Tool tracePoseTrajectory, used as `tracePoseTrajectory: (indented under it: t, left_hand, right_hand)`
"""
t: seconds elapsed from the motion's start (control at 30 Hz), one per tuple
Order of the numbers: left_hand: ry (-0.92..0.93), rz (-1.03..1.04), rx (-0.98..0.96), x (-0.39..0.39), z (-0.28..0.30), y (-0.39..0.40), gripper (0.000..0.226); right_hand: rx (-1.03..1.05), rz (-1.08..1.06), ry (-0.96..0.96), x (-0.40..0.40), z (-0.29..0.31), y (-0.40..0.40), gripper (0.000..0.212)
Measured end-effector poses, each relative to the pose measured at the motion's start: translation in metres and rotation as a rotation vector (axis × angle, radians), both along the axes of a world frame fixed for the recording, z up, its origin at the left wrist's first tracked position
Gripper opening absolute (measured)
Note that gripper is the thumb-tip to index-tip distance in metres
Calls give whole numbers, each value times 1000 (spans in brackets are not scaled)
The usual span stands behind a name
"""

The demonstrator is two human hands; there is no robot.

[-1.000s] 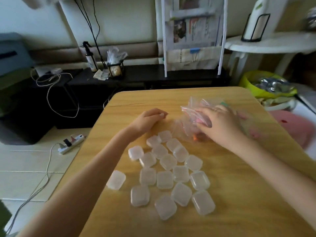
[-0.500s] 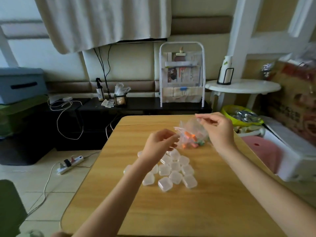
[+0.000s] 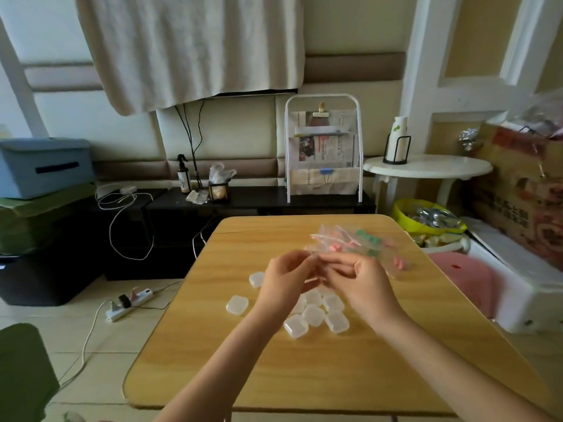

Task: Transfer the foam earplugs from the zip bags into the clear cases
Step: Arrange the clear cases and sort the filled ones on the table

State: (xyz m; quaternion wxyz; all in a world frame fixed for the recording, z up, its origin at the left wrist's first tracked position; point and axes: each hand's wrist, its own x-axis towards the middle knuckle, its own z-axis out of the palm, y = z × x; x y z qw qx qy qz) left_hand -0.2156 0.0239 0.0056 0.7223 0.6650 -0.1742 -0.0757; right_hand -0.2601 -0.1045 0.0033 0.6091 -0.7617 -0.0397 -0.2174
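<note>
Over the wooden table [image 3: 213, 345], the left hand [image 3: 286, 278] and right hand [image 3: 356, 278] meet fingertip to fingertip, both pinching the top edge of a zip bag [image 3: 316, 269] that is mostly hidden between them. More zip bags [image 3: 359, 242] of pink and green earplugs lie at 1 o'clock. Closed clear cases [image 3: 313, 315] cluster beneath the wrists, toward 6 o'clock.

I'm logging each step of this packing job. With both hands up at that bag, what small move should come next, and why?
Probably pull the small clear zip bag open: left hand and right hand pinch its top, and the clear plastic cases lie closed.
</note>
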Motion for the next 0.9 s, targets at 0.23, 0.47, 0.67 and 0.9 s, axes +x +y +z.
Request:
tracePoseTrajectory:
  t: [0.23, 0.47, 0.67, 0.9]
  left_hand:
    - [-208, 336, 146, 33, -29, -3, 23]
    - [-316, 17, 314, 34, -45, -12, 19]
    - [-84, 66, 152, 28, -52, -8, 17]
    - [-164, 165, 124, 12, -59, -7, 11]
  right_hand:
    - [218, -39, 203, 38, -23, -19, 12]
    - [354, -3, 280, 40, -54, -25, 6]
    - [167, 11, 290, 30, -53, -20, 25]
    - [270, 85, 257, 21, -52, -15, 14]
